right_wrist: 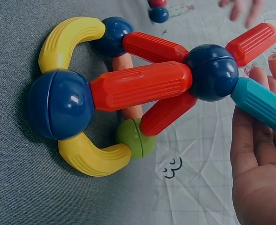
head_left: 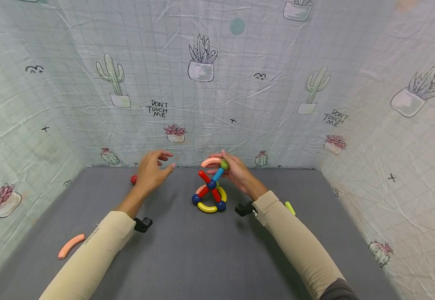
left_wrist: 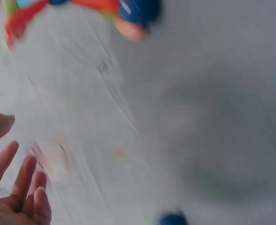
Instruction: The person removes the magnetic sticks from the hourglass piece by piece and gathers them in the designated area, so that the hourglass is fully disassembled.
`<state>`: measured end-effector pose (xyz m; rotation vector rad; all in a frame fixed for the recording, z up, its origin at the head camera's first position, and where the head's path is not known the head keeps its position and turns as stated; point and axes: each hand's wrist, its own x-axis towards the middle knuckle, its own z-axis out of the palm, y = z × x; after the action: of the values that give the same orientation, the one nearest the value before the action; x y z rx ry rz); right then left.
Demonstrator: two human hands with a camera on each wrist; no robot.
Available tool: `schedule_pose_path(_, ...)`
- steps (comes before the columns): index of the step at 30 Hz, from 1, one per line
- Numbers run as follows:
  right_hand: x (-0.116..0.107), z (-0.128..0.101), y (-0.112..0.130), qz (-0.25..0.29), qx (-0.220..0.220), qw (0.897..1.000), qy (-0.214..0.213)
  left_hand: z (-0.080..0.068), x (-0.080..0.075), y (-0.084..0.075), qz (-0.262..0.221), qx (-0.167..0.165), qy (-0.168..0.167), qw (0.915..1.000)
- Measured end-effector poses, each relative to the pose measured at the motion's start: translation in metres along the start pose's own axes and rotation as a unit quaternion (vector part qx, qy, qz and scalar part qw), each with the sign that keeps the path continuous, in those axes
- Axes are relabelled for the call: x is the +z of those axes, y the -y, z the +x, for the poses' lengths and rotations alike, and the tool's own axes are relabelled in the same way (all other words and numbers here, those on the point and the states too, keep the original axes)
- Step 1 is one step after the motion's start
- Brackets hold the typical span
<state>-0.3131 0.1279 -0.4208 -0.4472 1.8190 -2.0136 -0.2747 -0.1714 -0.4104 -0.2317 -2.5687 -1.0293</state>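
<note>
A model of ribbed rods and balls stands on the grey surface. Yellow curved rods (head_left: 207,208) and a salmon one join blue balls (right_wrist: 62,104) and a green ball (right_wrist: 136,138) in a ring. Red rods (right_wrist: 142,85) rise from it to an upper blue ball (right_wrist: 212,72). From there project another red rod and a light-blue rod (right_wrist: 262,104), topped by a green ball (head_left: 225,165) with a salmon curved rod (head_left: 211,162). My right hand (head_left: 237,171) is at this top end, extended fingers behind the light-blue rod. My left hand (head_left: 152,171) hovers left of the model, fingers spread, holding nothing.
A red ball (head_left: 134,179) lies behind the left forearm, with a blue ball (right_wrist: 158,14) beside it. Another salmon curved rod (head_left: 71,246) lies at front left, a yellow-green rod (head_left: 290,208) beyond the right sleeve. A printed cloth (head_left: 232,100) hangs behind.
</note>
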Motion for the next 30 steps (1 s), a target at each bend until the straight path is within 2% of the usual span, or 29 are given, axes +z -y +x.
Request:
schedule_pose_path(5, 0.000, 0.000, -0.002, 0.005, 0.005, 1.000, -0.010, 0.000, 0.022, -0.043, -0.031, 0.024, 0.068, 0.9969)
schedule_pose_path(7, 0.000, -0.001, -0.002, 0.011, 0.006, 1.000, -0.012, 0.000, 0.031, -0.055, -0.038, 0.034, 0.087, 0.9949)
schedule_pose_path(10, 0.001, -0.002, -0.002, 0.015, 0.005, 1.000, -0.015, 0.002, 0.044, -0.069, -0.040, 0.046, 0.098, 0.9934)
schedule_pose_path(13, 0.002, -0.002, -0.001, 0.012, 0.003, 1.000, -0.017, 0.004, 0.055, -0.074, -0.035, 0.055, 0.095, 0.9933)
schedule_pose_path(19, 0.007, -0.003, 0.002, -0.004, 0.004, 1.000, -0.020, 0.007, 0.067, -0.075, -0.033, 0.083, 0.063, 0.9939)
schedule_pose_path(30, 0.008, -0.001, 0.002, 0.000, 0.000, 1.000, -0.019, 0.004, 0.070, -0.080, -0.003, 0.114, 0.015, 0.9933)
